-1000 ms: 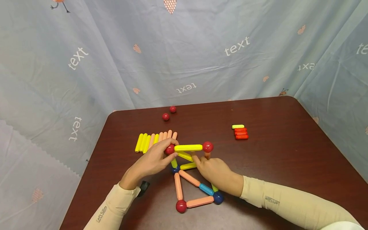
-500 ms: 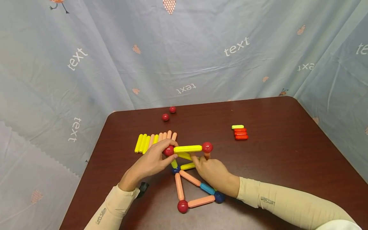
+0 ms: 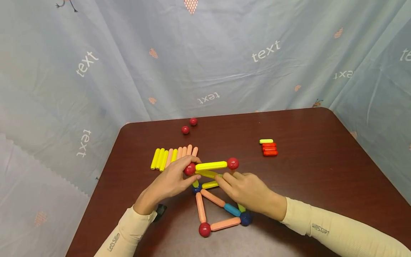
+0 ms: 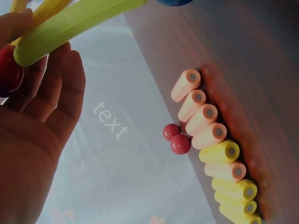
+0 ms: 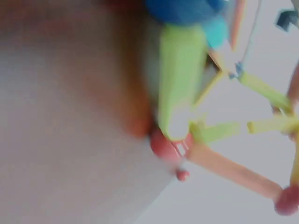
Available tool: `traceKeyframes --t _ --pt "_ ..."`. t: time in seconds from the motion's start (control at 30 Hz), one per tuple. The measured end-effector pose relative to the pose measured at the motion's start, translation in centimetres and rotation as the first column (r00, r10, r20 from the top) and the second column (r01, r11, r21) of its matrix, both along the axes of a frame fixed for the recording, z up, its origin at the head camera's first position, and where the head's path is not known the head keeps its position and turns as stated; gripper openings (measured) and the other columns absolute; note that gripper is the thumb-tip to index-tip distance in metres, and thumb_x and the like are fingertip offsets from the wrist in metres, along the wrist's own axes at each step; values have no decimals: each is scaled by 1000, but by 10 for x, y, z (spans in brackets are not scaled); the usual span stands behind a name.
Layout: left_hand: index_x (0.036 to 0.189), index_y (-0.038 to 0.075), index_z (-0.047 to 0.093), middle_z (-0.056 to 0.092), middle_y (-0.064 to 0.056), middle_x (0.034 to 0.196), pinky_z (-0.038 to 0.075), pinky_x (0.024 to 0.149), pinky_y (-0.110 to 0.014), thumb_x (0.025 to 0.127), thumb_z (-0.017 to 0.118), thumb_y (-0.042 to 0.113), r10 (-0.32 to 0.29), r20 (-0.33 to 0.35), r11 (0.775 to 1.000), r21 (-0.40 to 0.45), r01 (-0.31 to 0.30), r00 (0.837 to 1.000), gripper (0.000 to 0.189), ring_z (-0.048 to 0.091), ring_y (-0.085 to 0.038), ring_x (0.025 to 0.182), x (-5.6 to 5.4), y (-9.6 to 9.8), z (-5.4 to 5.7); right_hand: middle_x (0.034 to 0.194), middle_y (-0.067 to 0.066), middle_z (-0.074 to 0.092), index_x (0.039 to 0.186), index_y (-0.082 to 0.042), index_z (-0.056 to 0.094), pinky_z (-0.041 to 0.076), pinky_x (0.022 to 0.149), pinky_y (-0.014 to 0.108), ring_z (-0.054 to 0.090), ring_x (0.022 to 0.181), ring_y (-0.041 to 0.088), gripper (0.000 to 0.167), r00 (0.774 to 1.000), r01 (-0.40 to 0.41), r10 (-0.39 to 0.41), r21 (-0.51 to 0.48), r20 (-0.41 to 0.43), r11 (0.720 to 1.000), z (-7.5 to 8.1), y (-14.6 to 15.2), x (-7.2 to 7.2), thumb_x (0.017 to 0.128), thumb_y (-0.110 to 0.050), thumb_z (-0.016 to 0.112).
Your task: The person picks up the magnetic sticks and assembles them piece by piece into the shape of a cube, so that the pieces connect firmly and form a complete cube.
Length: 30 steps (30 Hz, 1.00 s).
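Note:
My left hand [image 3: 170, 180] grips a red ball [image 3: 189, 169] at the upper left corner of a magnetic stick-and-ball frame. A yellow stick [image 3: 211, 165] joins that ball to another red ball [image 3: 233, 163]. My right hand [image 3: 247, 191] is at the frame's right side, its bent fingertips by the inner yellow stick [image 3: 207, 174]; whether they pinch anything is hidden. Lower down, peach sticks [image 3: 225, 224], a blue stick [image 3: 232, 210], a front red ball [image 3: 204, 229] and blue balls [image 3: 245, 218] form a triangle. A green stick [image 5: 180, 79] appears blurred in the right wrist view.
Loose yellow and peach sticks [image 4: 222, 151] lie in a row behind my left hand. Two red balls [image 3: 185, 130] sit near the table's back edge. Short red sticks [image 3: 269, 149] and a short yellow-green one [image 3: 266, 141] lie at the right. A patterned curtain [image 3: 205, 60] surrounds the table [image 3: 321, 160].
My right hand has shifted right, and its once extended index finger is now drawn back and bent. The left hand keeps its hold on the red ball, almost still.

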<state>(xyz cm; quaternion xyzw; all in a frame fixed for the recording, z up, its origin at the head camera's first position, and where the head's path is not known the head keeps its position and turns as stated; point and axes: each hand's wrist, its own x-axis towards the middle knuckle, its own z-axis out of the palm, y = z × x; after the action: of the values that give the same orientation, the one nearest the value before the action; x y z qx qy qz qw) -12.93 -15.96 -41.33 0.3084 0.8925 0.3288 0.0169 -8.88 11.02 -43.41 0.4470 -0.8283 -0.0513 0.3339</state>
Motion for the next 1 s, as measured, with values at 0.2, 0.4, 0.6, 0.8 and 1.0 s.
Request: traceKeyframes --t 0.2,0.4,0.6,0.8,1.0 --pt "126 16 58 65 2 113 59 90 -32 84 84 11 21 -13 999 -38 -21 1000 50 63 -12 98 1 0 2 107 8 66 123 -8 68 48 48 20 59 64 14 46 993 97 -84 -154 87 983 22 12 -15 88 -33 81" --pt "130 12 56 65 -1 118 59 93 -37 83 84 11 24 -42 996 -86 -28 999 55 64 -16 102 2 0 2 110 7 73 128 -9 68 50 48 22 73 75 17 50 929 260 -190 -195 317 946 26 17 -26 88 -35 81" --pt "131 11 56 66 -2 118 58 92 -34 83 84 10 -8 -78 995 -103 0 997 56 62 -14 101 -1 3 5 110 4 73 128 -12 66 53 56 24 70 78 15 46 841 341 -193 -218 505 914 30 18 -33 88 -31 80" --pt "130 9 58 67 -2 118 57 90 -35 81 86 9 -63 -155 990 -134 42 986 56 61 -15 101 -12 6 8 111 4 69 125 -10 64 55 69 27 64 83 16 44 776 350 -118 -267 620 898 32 21 -35 88 -26 81" --pt "130 10 58 68 -5 120 56 87 -35 81 85 8 -85 -190 985 -167 53 978 56 61 -16 102 -20 7 11 111 4 68 126 -11 67 52 69 26 62 82 17 43 758 338 -73 -294 648 894 34 23 -33 88 -26 81"
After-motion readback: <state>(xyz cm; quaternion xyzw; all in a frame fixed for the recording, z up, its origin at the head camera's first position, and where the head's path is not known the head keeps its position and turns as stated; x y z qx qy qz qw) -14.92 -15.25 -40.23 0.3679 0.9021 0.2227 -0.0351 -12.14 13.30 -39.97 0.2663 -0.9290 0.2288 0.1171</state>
